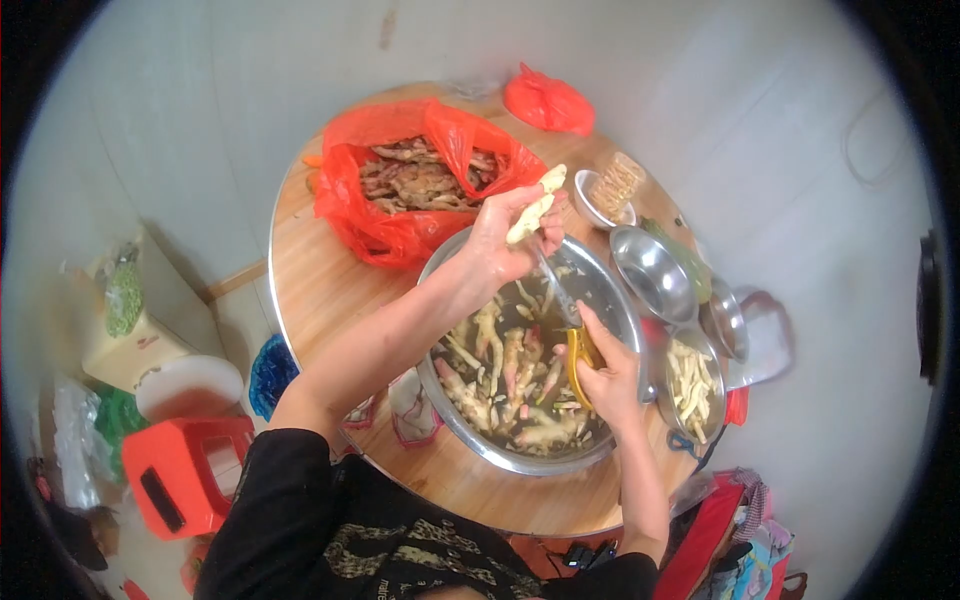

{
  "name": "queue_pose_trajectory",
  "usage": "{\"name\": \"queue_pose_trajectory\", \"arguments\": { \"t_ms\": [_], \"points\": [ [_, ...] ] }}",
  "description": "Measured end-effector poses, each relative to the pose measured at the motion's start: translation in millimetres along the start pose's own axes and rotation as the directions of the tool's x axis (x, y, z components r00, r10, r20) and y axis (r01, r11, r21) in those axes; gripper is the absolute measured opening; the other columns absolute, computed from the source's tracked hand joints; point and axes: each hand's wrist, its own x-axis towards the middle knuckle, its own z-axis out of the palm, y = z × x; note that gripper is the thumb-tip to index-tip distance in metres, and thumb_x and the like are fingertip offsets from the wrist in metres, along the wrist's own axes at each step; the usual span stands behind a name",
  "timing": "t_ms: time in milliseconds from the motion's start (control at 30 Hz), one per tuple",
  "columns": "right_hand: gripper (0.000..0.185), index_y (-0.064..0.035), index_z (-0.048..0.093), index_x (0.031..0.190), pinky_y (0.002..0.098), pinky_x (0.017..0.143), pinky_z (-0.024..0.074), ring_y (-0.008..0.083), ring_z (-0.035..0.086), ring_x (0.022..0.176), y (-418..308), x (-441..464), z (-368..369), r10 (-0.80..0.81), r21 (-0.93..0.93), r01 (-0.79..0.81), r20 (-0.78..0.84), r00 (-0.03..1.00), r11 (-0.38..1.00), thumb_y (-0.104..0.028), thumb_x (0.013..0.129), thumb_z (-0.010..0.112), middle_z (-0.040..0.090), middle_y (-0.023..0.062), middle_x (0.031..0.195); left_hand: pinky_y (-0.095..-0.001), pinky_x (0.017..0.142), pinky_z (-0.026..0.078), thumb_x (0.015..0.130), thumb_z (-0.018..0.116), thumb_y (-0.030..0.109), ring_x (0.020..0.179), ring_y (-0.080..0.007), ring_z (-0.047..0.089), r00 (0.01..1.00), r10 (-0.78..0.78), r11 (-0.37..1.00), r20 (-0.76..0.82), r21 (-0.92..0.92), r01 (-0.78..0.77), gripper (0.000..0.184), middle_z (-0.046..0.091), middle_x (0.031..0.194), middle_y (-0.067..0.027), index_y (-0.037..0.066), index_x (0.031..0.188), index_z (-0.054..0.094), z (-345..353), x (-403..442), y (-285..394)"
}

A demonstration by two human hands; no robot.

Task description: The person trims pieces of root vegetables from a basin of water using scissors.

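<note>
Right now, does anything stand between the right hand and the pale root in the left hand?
Only the yellow-handled tool in the right hand, its blade pointing toward the pale root; nothing else visible.

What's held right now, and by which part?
Left hand: pale root piece, apparently around its middle; fingers partly hide the exact hold. Right hand: yellow-handled scissors, by the handles, blades toward the left hand.

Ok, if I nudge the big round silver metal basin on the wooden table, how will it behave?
The round silver metal basin is probably heavy, given the murky water and many pale knobbly root pieces in it. Its smooth metal wall looks stiff, so it should hold its shape. The loose water would likely slosh if pushed fast.
</note>
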Motion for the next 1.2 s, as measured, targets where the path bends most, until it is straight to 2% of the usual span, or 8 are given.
{"name": "queue_pose_trajectory", "arguments": {
  "t_ms": [200, 333, 400, 533, 567, 700, 867, 1200],
  "points": [
    [0.067, -0.0079, 0.056, 0.143, 0.0351, 0.085, 0.0562, 0.0262, 0.073, 0.1, 0.9, 2.1, 9.7, -0.193, -0.223, 0.191, 0.014, 0.981, 0.956, 0.003, 0.077, 0.067, 0.07, 0.0211, 0.118, -0.0284, 0.066, 0.052, 0.095, 0.061, 0.021, 0.07, -0.0162, 0.056, 0.997, -0.05, 0.999, 0.054, -0.003, 0.051, 0.035, 0.055, 0.082, -0.0061, -0.007, 0.115, 0.056, -1.8, -1.5, 0.9],
    [0.071, -0.0076, 0.052, 0.146, 0.0348, 0.083, 0.0571, 0.0249, 0.074, 0.096, -8.8, 2.9, -0.8, -0.033, -0.045, 0.034, 0.03, 0.999, 0.998, 0.006, 0.078, 0.064, 0.07, 0.0197, 0.116, -0.0298, 0.069, 0.055, 0.094, 0.062, 0.022, 0.072, -0.0172, 0.06, 1.0, -0.022, 0.999, 0.0, 0.032, 0.022, 0.034, 0.058, 0.083, -0.0069, -0.006, 0.113, 0.058, 4.2, -1.2, -1.9],
    [0.063, -0.007, 0.055, 0.143, 0.0242, 0.078, 0.0521, 0.0093, 0.069, 0.089, -10.5, 2.1, 0.8, 0.07, 0.099, -0.064, -0.062, 0.996, 0.993, 0.004, 0.083, 0.071, 0.071, 0.0069, 0.094, -0.0306, 0.069, 0.057, 0.094, 0.063, 0.019, 0.074, -0.0167, 0.063, 0.994, 0.101, 0.98, -0.047, 0.179, -0.091, 0.03, 0.061, 0.085, -0.0071, -0.004, 0.112, 0.06, 8.4, -4.2, -5.1],
    [0.065, -0.0063, 0.055, 0.143, 0.0254, 0.08, 0.0526, 0.0123, 0.071, 0.09, -1.0, -8.5, 9.7, -0.148, -0.196, 0.144, -0.006, 0.989, 0.97, 0.008, 0.081, 0.068, 0.073, 0.0099, 0.103, -0.0314, 0.074, 0.06, 0.095, 0.063, 0.017, 0.075, -0.0163, 0.066, 0.987, 0.109, 0.977, -0.118, 0.194, -0.084, 0.027, 0.065, 0.088, -0.0055, 0.0, 0.115, 0.061, 12.4, -7.5, -5.2],
    [0.068, -0.0101, 0.056, 0.142, 0.0337, 0.092, 0.0535, 0.0289, 0.071, 0.107, -5.2, -11.8, 3.5, 0.035, -0.047, -0.033, 0.05, 0.998, 0.998, 0.001, 0.077, 0.067, 0.069, 0.023, 0.118, -0.0316, 0.072, 0.059, 0.094, 0.063, 0.017, 0.074, -0.0159, 0.065, 0.985, 0.124, 0.957, -0.117, 0.276, -0.088, 0.025, 0.065, 0.088, -0.0049, 0.002, 0.113, 0.06, 6.9, -4.6, -5.1],
    [0.065, -0.0092, 0.057, 0.141, 0.0329, 0.093, 0.0529, 0.0252, 0.07, 0.111, 1.8, -16.5, -10.9, 0.09, -0.034, -0.094, -0.102, 0.991, 0.995, 0.003, 0.078, 0.067, 0.067, 0.0231, 0.125, -0.0309, 0.065, 0.052, 0.097, 0.06, 0.026, 0.07, -0.0143, 0.061, 0.969, 0.174, 0.823, -0.173, 0.566, -0.046, 0.023, 0.066, 0.089, -0.0046, 0.008, 0.11, 0.059, 3.8, -0.5, -11.9],
    [0.065, -0.0099, 0.057, 0.141, 0.034, 0.092, 0.0537, 0.0271, 0.071, 0.109, 2.5, -22.7, -25.0, 0.173, -0.092, -0.185, -0.125, 0.977, 0.979, 0.002, 0.078, 0.068, 0.068, 0.0219, 0.123, -0.0282, 0.064, 0.047, 0.1, 0.048, 0.041, 0.07, -0.0134, 0.057, 0.994, -0.085, 0.892, -0.074, 0.438, 0.109, 0.036, 0.068, 0.094, -0.0063, 0.01, 0.113, 0.061, -0.8, 2.2, -8.2],
    [0.064, -0.0168, 0.058, 0.14, 0.0405, 0.076, 0.0546, 0.0353, 0.07, 0.087, -8.2, -13.4, -35.1, 0.009, -0.29, -0.046, -0.126, 0.992, 0.956, -0.008, 0.078, 0.072, 0.071, 0.0189, 0.105, -0.0349, 0.087, 0.049, 0.094, 0.059, 0.017, 0.098, -0.0143, 0.064, 0.998, -0.045, 0.843, -0.046, 0.534, 0.062, 0.046, 0.067, 0.116, -0.0042, 0.012, 0.139, 0.054, 4.2, -5.6, -16.7]
  ]
}}
